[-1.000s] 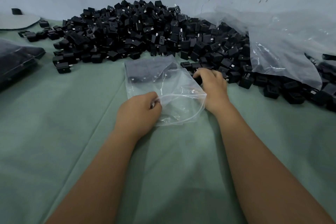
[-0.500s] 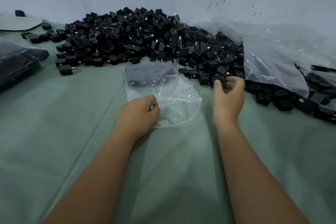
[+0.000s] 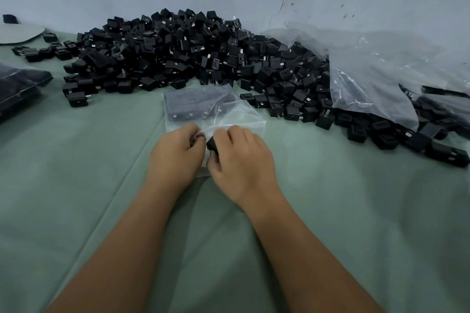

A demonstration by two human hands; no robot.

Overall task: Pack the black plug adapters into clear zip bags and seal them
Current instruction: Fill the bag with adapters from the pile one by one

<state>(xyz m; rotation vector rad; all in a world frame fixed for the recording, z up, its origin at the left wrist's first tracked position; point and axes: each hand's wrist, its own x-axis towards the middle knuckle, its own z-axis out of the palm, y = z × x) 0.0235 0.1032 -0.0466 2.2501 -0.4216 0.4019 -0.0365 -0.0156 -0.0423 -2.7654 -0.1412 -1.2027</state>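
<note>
A clear zip bag (image 3: 229, 114) lies on the green cloth in front of me, with several black adapters lying flat in its far end. My left hand (image 3: 175, 155) pinches the bag's near edge at the mouth. My right hand (image 3: 241, 160) grips one black plug adapter (image 3: 212, 146) right at that mouth, beside the left hand's fingers. A large heap of loose black plug adapters (image 3: 193, 53) spreads behind the bag along the wall.
A big crumpled clear plastic sack (image 3: 376, 68) lies over the adapters at the right. A filled bag of adapters (image 3: 20, 86) sits at the left edge. The grey-blue wall stands right behind the heap. Green cloth (image 3: 76, 185) covers the table.
My right hand picked an adapter from the heap's edge at the right and brought it back left to the bag's mouth. My left hand kept its pinch on the bag.
</note>
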